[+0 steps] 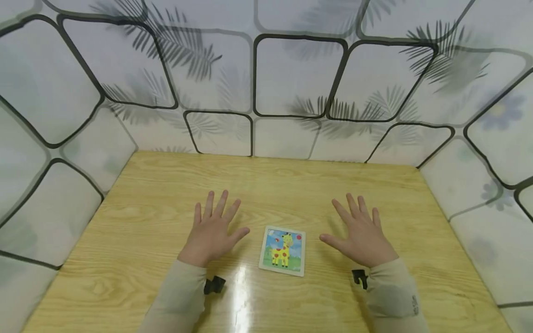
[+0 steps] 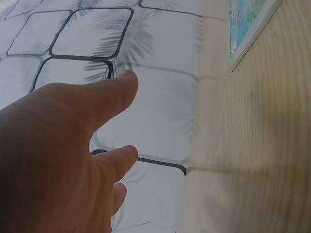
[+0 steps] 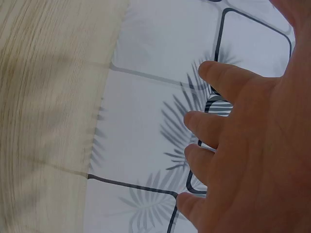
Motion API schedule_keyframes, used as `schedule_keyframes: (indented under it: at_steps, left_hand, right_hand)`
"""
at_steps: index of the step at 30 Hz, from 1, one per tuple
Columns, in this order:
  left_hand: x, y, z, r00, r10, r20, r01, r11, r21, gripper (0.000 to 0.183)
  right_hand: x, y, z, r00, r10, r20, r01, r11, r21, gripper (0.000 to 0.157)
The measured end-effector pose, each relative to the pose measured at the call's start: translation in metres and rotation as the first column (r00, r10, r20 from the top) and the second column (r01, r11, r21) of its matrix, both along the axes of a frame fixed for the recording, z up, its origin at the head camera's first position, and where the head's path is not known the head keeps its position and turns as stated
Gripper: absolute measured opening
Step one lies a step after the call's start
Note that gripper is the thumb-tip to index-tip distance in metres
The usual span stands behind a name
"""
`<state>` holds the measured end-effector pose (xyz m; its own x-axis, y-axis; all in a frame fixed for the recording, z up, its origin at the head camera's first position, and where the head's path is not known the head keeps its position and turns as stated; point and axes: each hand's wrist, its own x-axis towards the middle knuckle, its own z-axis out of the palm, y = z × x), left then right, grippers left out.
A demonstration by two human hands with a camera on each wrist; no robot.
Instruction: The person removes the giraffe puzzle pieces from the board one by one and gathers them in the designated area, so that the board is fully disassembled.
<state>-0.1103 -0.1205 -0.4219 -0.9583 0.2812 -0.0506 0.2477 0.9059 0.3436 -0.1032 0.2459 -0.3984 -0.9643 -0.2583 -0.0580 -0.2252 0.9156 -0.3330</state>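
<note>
A square picture puzzle or card with a yellow, red-spotted giraffe [image 1: 282,251] lies on the wooden table between the two hands. To its left, the left hand [image 1: 212,233] is held palm down with fingers straight and spread, apart from the picture. On the other side the right hand [image 1: 361,233] is spread in the same way and holds nothing. In the left wrist view a corner of the giraffe picture [image 2: 247,24] shows at the upper right, away from the left hand [image 2: 73,131]. The right wrist view shows only the right hand [image 3: 252,145] with spread fingers.
The wooden table [image 1: 166,185] has pale walls [image 1: 220,134] on its back, left and right sides, printed with dark outlines and leaves. Both forearms wear light sleeves [image 1: 179,291], with a small black piece [image 1: 214,285] at the left wrist and another [image 1: 360,278] at the right.
</note>
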Motion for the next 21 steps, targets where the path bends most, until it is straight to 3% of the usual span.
schedule_keyframes:
  at_steps: [4, 7, 11, 14, 21]
  left_hand:
    - [0.001, 0.005, -0.001, 1.000, -0.028, 0.012, 0.028, 1.000, -0.006, 0.077]
    - [0.001, 0.012, -0.003, 0.995, -0.095, 0.037, 0.094, 0.995, 0.012, 0.081]
    - [0.004, 0.024, -0.008, 0.969, -0.233, 0.077, 0.228, 0.971, 0.076, 0.090]
    - [0.008, 0.034, -0.014, 0.947, -0.301, 0.108, 0.293, 0.952, 0.088, 0.095]
    - [0.013, 0.046, -0.024, 0.941, -0.312, 0.130, 0.314, 0.949, 0.008, 0.098]
  right_hand:
    - [-0.001, -0.003, -0.001, 1.000, 0.014, -0.009, -0.014, 1.000, -0.011, 0.096]
    - [-0.002, -0.009, -0.004, 0.999, 0.033, -0.016, -0.033, 0.999, -0.034, 0.088]
    - [-0.001, -0.035, -0.010, 0.996, 0.088, -0.010, -0.089, 0.994, -0.061, 0.069]
    - [-0.002, -0.063, -0.015, 0.985, 0.172, 0.018, -0.171, 0.984, -0.056, 0.057]
    - [-0.010, -0.112, -0.025, 0.949, 0.299, 0.097, -0.300, 0.954, -0.010, 0.048]
